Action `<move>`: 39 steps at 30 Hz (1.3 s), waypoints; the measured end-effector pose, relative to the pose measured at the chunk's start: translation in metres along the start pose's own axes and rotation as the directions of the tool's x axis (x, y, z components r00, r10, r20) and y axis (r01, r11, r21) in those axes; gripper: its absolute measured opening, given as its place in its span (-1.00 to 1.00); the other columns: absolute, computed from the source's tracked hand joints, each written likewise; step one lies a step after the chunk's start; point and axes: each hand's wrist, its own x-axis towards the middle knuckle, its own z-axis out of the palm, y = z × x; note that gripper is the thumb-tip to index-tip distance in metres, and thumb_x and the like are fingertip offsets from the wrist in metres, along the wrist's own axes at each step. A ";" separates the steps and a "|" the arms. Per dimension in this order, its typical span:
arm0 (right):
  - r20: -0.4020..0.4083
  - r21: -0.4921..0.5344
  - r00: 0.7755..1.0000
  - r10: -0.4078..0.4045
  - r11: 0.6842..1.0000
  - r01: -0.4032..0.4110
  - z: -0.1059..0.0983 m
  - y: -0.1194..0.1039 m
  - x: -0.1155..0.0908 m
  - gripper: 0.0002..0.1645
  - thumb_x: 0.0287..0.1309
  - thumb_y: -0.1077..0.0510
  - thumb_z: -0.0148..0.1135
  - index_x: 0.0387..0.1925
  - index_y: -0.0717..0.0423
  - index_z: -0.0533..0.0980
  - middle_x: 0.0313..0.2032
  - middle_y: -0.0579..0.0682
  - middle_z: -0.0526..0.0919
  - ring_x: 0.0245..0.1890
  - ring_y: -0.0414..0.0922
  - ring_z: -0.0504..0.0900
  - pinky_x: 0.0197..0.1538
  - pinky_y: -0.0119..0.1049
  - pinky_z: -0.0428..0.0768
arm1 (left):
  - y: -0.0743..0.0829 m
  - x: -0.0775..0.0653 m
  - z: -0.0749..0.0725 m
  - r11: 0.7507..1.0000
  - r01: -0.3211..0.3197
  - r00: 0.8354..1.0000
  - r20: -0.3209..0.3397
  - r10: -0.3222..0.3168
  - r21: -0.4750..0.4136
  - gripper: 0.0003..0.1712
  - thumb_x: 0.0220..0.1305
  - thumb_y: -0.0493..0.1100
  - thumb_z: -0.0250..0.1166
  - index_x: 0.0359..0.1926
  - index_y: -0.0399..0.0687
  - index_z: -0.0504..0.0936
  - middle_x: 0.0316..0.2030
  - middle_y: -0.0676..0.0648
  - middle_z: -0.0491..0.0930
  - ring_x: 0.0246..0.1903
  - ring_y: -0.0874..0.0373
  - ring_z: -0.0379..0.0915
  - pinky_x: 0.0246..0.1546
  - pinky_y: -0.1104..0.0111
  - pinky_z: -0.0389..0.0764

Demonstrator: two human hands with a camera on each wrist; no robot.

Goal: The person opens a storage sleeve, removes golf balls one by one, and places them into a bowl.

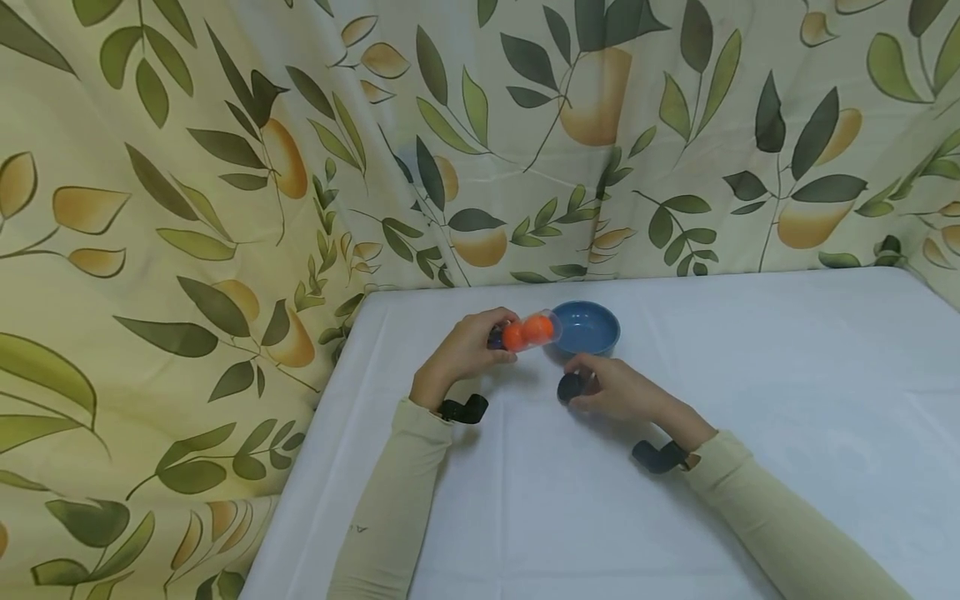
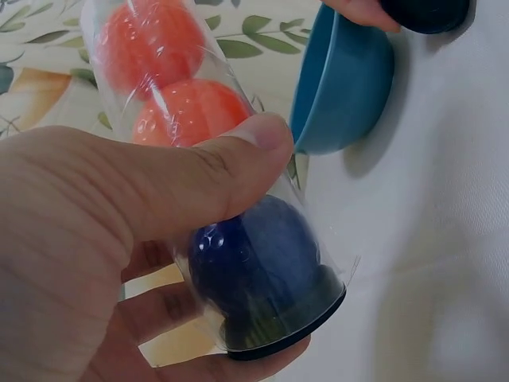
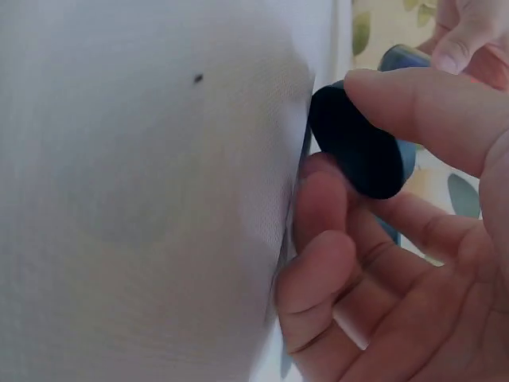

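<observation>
My left hand (image 1: 468,346) grips a clear plastic tube (image 2: 274,179) with a dark base, its thumb across the middle. Two orange balls (image 1: 527,332) show in the tube's far part, and a dark blue ball (image 2: 254,251) sits by the base. The tube lies tilted above the table, its far end overlapping the rim of a blue bowl (image 1: 585,327) in the head view. Nearer the front, my right hand (image 1: 618,389) pinches a round black cap (image 3: 362,143) between thumb and fingers, low over the cloth.
A white cloth covers the table (image 1: 525,508). Behind and to the left hangs a curtain (image 1: 247,167) printed with leaves and fruit. Black wrist cameras (image 1: 660,457) sit on both wrists. A small dark speck (image 3: 199,78) marks the cloth in the right wrist view.
</observation>
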 end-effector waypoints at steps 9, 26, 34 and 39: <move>0.018 -0.035 0.999 0.049 0.998 -0.048 -0.002 0.001 -0.001 -0.45 0.10 0.19 0.48 0.12 0.21 0.49 -0.28 0.04 0.64 -0.29 -0.12 0.55 -0.20 -0.25 0.54 | 0.002 -0.001 -0.002 1.000 0.017 1.000 0.013 -0.017 0.003 -0.42 0.12 -0.27 0.55 0.18 -0.09 0.57 0.07 -0.12 0.68 0.07 0.00 0.60 0.26 0.07 0.55; 0.058 -0.054 0.994 0.094 0.994 -0.091 -0.001 0.001 -0.002 -0.45 0.14 0.17 0.45 0.14 0.17 0.46 -0.49 -0.05 0.53 -0.46 -0.16 0.46 -0.35 -0.28 0.43 | -0.001 0.000 0.001 0.999 0.030 0.999 0.028 -0.031 0.040 -0.40 0.12 -0.24 0.56 0.19 -0.03 0.56 0.07 -0.07 0.68 0.06 0.06 0.58 0.24 0.17 0.55; 0.052 -0.056 0.992 0.117 0.992 -0.114 0.001 -0.001 -0.001 -0.43 0.14 0.15 0.46 0.15 0.13 0.47 -0.46 -0.04 0.58 -0.45 -0.15 0.49 -0.35 -0.29 0.46 | -0.001 0.001 0.002 0.999 0.028 0.999 0.033 -0.029 0.043 -0.41 0.12 -0.25 0.56 0.18 -0.01 0.57 0.03 -0.06 0.68 0.04 0.06 0.58 0.21 0.16 0.56; 0.065 -0.038 0.991 0.121 0.992 -0.118 -0.001 -0.001 -0.001 -0.40 0.14 0.13 0.47 0.18 0.15 0.46 -0.43 -0.02 0.60 -0.43 -0.13 0.51 -0.34 -0.29 0.48 | -0.001 0.002 0.005 0.998 0.015 0.999 0.034 -0.017 0.056 -0.41 0.11 -0.25 0.57 0.16 -0.01 0.56 0.02 -0.05 0.68 0.03 0.07 0.58 0.19 0.17 0.57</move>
